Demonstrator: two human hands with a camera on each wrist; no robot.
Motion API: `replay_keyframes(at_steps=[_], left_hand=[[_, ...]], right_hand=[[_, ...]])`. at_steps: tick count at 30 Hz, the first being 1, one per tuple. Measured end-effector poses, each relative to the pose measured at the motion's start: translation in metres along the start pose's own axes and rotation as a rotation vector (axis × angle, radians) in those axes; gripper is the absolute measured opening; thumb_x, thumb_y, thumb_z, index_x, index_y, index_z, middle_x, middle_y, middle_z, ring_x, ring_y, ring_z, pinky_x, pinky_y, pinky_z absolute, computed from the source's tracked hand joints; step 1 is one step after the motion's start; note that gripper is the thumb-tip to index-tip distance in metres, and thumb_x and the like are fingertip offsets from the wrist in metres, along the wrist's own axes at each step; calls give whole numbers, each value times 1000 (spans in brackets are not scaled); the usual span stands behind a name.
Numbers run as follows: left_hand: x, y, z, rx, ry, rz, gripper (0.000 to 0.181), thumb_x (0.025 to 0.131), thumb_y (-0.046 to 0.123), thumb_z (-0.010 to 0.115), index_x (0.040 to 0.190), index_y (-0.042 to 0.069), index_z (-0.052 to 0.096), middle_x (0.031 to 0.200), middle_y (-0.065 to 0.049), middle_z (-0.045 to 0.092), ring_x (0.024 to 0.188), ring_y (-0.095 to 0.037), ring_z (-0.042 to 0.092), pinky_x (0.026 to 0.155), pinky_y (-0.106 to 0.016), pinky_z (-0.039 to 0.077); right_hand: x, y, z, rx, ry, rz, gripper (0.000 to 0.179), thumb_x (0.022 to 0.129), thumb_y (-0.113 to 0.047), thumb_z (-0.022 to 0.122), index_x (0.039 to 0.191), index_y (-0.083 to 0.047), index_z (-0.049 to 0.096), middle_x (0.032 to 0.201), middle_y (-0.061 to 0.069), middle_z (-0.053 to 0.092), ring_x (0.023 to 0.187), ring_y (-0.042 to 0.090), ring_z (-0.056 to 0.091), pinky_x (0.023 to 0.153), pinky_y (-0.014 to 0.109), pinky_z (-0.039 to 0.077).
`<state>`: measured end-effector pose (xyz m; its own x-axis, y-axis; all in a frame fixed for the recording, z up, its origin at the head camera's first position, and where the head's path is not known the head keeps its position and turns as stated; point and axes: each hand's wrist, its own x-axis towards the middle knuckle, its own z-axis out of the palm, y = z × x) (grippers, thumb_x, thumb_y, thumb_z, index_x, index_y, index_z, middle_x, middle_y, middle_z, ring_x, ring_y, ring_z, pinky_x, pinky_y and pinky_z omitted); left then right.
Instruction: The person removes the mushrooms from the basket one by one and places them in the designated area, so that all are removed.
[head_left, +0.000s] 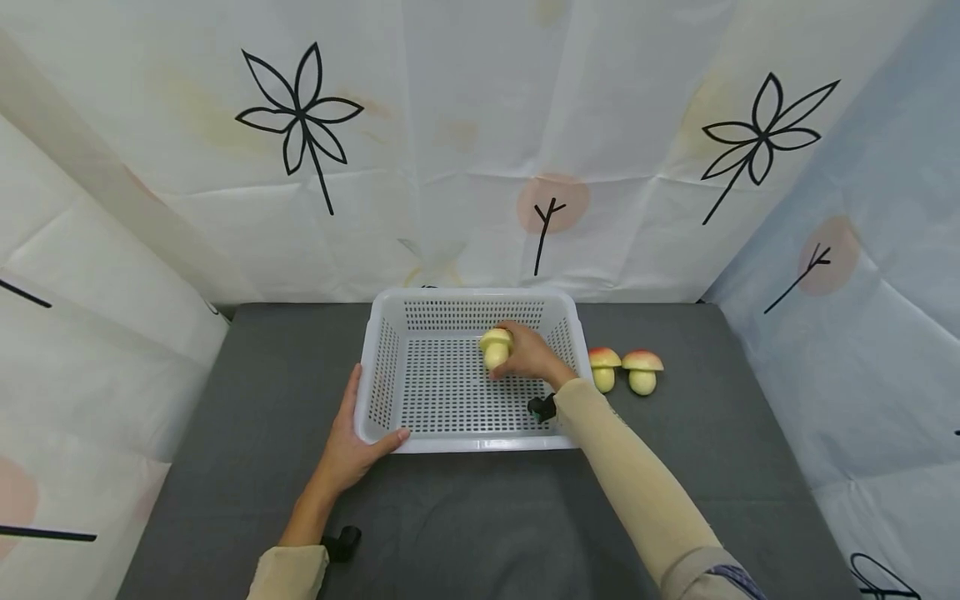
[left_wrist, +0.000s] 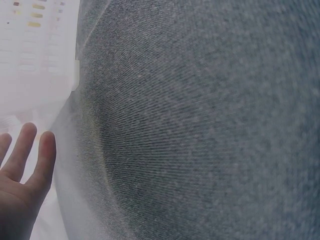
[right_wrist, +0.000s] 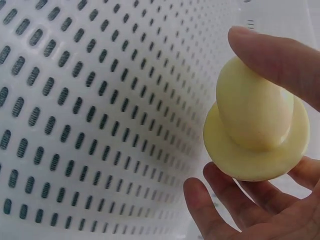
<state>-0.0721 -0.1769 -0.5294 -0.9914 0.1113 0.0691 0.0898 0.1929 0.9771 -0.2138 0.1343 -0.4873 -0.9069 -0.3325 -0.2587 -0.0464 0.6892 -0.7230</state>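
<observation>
In the head view a white perforated plastic basket [head_left: 480, 445] rests on the grey cloth. My right hand [head_left: 534, 357] reaches over its right half and grips a toy mushroom [head_left: 496, 348] inside the rim. Seen from the right wrist, the pale yellow mushroom [right_wrist: 256, 112] has its stem under the thumb [right_wrist: 277, 57] and its cap against the fingers. My left hand [head_left: 351, 454] lies at the basket's front left corner, thumb over the front rim. Its fingers [left_wrist: 46, 155] look straight and spread beside the basket wall [left_wrist: 35, 75] in the left wrist view.
Two more toy mushrooms with red-and-yellow caps, one [head_left: 603, 377] close to the basket's right wall and another [head_left: 642, 382] beside it, lie on the grey tabletop [head_left: 720, 450]. White patterned cloth [head_left: 465, 167] hangs behind and on both sides.
</observation>
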Motion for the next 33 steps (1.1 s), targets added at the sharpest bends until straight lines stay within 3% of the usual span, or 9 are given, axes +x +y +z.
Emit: replay_keyframes(at_steps=[8,12,20,28,33], left_hand=[[1,-1,0,0,-6,9,123,80,7,87,163,37,2,166,-12,20,132,-44,48,91,-29,50],[1,-1,0,5,-1,2,123,79,7,87,163,37,2,166,-12,21,131,-44,49,92,-30,50],[0,1,0,13,5,-13,123,79,7,88,163,38,2,165,-14,22,130,-44,50,91,-28,50],[0,0,-1,11,2,-2,123,79,7,88,163,38,2,165,-12,21,131,-44,49,91,-26,49],[0,0,-1,2,-3,8,123,79,6,87,163,37,2,166,-12,20,131,-45,48,91,-25,49]], right_hand=[[-12,-9,-10,40,-18,-43,95,72,-9,92,152,-4,42,138,17,54,116,33,56,94,48,47],[-22,-14,-15,33,-19,-82,94,73,-8,92,152,-3,42,142,18,52,122,35,54,98,51,46],[-41,-20,-28,52,-22,-155,95,72,-8,92,152,-2,41,143,16,52,122,32,53,98,51,46],[-61,-20,-45,62,11,-241,94,74,-8,90,153,-2,40,147,17,47,123,33,52,100,54,45],[-71,-15,-55,53,45,-234,94,74,-7,90,154,-6,40,145,16,48,120,32,53,99,54,46]])
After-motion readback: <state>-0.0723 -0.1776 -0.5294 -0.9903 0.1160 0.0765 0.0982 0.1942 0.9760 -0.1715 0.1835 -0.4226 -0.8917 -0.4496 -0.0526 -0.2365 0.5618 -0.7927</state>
